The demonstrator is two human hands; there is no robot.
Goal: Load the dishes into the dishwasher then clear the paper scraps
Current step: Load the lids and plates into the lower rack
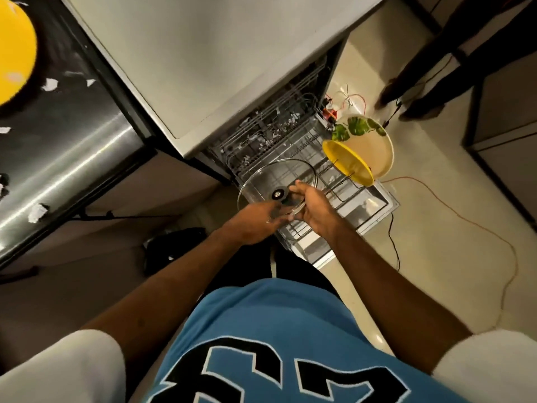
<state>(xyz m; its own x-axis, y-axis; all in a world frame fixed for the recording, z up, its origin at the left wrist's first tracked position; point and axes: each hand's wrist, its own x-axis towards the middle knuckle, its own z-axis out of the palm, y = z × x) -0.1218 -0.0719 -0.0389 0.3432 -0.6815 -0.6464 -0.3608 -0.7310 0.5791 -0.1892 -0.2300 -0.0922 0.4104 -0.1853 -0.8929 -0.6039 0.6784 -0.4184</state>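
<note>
Surroundings: yellow round plate [348,164] and cream round plate with green leaf print [374,144] stand on edge at the far right of the grey wire dishwasher rack [293,148]; torn white paper scraps [50,84] lie on the dark steel bench [72,146]; an orange cable [453,212] crosses the floor.
Lid: round clear glass lid with black knob [273,181], held tilted above the rack's near-left end, knob side up.
Fingers: left hand [255,222] and right hand [312,209] both grasp the lid's near rim.
Writing: large black numerals on the blue shirt [261,324], cut off, unreadable.

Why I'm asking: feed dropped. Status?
Left grip and right grip hold glass lid over lower rack. Yellow plate, leaf-print plate racked. Paper scraps on counter. Nothing blocking.
</note>
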